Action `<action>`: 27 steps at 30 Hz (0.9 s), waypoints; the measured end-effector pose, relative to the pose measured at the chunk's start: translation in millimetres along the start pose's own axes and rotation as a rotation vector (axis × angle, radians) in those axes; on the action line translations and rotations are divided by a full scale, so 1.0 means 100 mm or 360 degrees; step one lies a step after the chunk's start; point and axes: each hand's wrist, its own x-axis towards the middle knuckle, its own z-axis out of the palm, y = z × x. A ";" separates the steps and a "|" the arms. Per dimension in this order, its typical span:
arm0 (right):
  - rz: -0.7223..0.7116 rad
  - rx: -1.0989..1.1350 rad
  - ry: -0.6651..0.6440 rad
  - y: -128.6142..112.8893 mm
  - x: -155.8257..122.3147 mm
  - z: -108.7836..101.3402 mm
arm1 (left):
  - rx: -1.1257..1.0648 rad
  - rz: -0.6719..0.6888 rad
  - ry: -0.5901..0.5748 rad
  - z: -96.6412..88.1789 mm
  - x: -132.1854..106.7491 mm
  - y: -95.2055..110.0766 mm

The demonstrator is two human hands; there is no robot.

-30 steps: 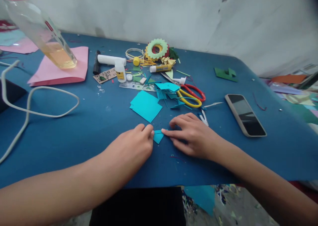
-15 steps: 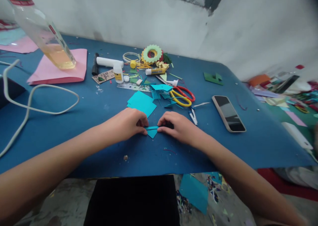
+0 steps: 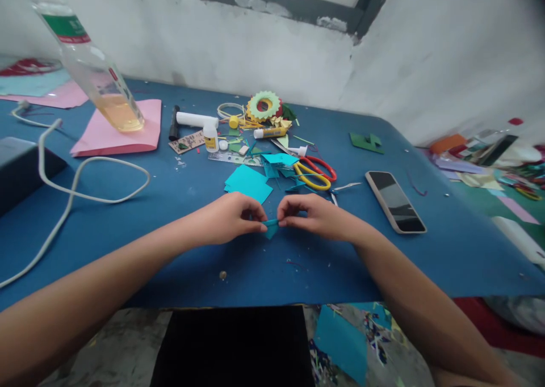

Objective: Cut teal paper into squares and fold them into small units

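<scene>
Between my two hands is a small folded piece of turquoise paper (image 3: 271, 230), with a flat strip along its top and a point hanging down. My left hand (image 3: 238, 219) pinches its left end between thumb and fingers. At the right end, my right hand (image 3: 310, 217) pinches it the same way. The fingertips cover both ends of the paper. Just behind my left hand lies a stack of turquoise paper squares (image 3: 248, 183). Behind my right hand are scissors (image 3: 313, 175) with red and yellow handles, beside turquoise scraps (image 3: 279, 160).
A bottle (image 3: 114, 106) stands on pink paper (image 3: 147, 134) at the left, near a white cable (image 3: 106, 200). A phone (image 3: 395, 201) lies to the right. Further back are a glue stick (image 3: 270, 133), a glue bottle (image 3: 210, 137), a ruler (image 3: 230, 158) and paper rings (image 3: 264, 104).
The view has shifted, so the table things sit lower and further right. Both hands keep hold of the folded paper, whose strip now looks narrower and more tilted.
</scene>
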 end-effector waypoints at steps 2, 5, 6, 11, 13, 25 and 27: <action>0.0016 0.0142 0.0091 0.03 -0.02 0.01 | -0.0092 0.0049 -0.0003 -0.02 -0.01 0.02; 0.0033 0.0451 0.0138 0.05 -0.03 0.03 | -0.0267 0.0125 -0.0022 -0.03 -0.02 0.07; 0.0033 0.0566 0.0133 0.06 -0.03 0.04 | -0.0330 0.0154 -0.0027 -0.03 -0.03 0.09; 0.0039 0.0972 0.0173 0.09 0.04 0.14 | -0.0611 0.0193 0.0128 0.04 -0.02 0.15; 0.0050 0.1027 0.0219 0.10 0.07 0.19 | -0.0616 0.0180 0.0254 0.06 -0.01 0.16; -0.0128 0.0603 0.0432 -0.03 -0.04 0.14 | -0.0425 0.0178 0.0476 0.05 -0.02 0.17; -0.0151 0.0563 0.0466 -0.05 -0.06 0.15 | -0.0391 0.0212 0.0495 0.05 -0.03 0.17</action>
